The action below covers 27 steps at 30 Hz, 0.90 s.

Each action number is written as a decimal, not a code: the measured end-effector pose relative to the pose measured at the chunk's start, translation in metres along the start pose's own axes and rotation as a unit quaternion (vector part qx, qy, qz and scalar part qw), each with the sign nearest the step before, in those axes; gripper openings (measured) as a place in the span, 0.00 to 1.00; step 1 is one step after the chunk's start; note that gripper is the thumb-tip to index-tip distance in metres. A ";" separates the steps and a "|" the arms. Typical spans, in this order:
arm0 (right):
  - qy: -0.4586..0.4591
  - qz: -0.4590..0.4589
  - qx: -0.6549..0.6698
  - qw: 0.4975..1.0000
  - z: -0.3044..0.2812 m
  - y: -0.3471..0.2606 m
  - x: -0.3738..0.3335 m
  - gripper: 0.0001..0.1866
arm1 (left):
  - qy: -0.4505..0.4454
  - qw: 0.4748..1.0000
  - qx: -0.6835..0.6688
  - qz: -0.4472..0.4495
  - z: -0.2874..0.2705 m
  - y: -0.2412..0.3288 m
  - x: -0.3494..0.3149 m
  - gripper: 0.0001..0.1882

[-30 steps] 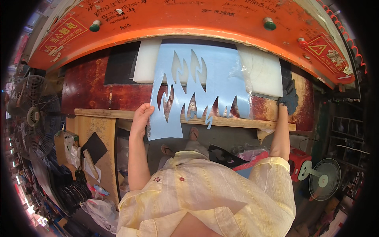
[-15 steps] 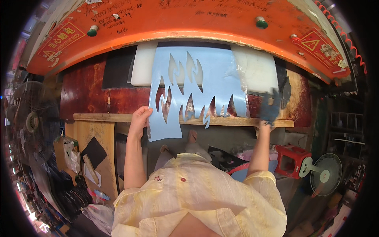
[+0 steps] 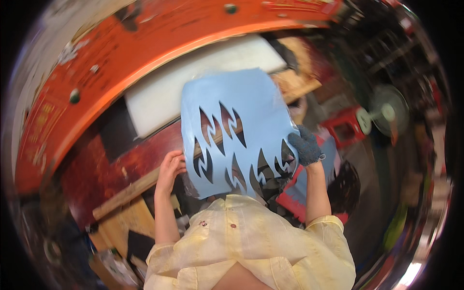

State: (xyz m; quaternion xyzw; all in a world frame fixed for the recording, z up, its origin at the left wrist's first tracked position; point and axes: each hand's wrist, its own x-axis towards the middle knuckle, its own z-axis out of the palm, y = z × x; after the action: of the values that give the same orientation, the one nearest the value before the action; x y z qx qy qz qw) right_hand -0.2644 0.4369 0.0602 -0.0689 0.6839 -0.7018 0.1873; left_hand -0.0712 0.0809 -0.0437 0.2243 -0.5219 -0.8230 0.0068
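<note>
A light blue, thin flexible sheet (image 3: 237, 92) with flame-shaped cut-outs is held up in front of my chest, off the bench. A clear film edge shows along its sides. My bare left hand (image 3: 171, 169) pinches the sheet's left edge, with the thumb hidden behind it. On the right edge, my right hand (image 3: 305, 146), in a dark blue-grey knitted glove, is closed on the sheet. Through the cut-outs I see the dark floor and parts of the bench.
A thick white board (image 3: 159, 101) lies on the dark red bench (image 3: 116, 169) beneath the orange machine beam (image 3: 111, 72). Beside it is a black pad (image 3: 116, 135). To the right stand a red stool (image 3: 340, 129) and a fan (image 3: 388, 112). Blue offcuts (image 3: 311, 179) lie low by my right arm.
The blue sheet has come up off the white board and toward me. My right hand, apart from it before, now grips its right edge. The view has turned to the right.
</note>
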 end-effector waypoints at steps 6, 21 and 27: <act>0.246 0.041 0.009 0.968 -0.043 0.038 -0.148 0.11 | 0.055 0.991 0.116 0.023 0.004 -0.011 0.015 0.15; 0.498 0.271 -0.145 0.811 -0.131 0.222 -0.365 0.22 | 0.061 0.945 0.271 0.173 0.058 -0.089 0.028 0.08; 0.581 0.312 -0.105 0.745 -0.295 0.281 -0.454 0.22 | -0.005 0.975 0.212 0.070 0.132 -0.210 -0.009 0.04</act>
State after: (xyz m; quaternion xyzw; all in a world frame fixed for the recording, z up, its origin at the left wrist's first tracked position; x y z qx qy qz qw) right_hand 0.0962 0.8764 -0.1610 0.5501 0.7131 -0.4322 -0.0459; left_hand -0.0660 0.2922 -0.1746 0.1794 -0.6988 -0.6923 0.0140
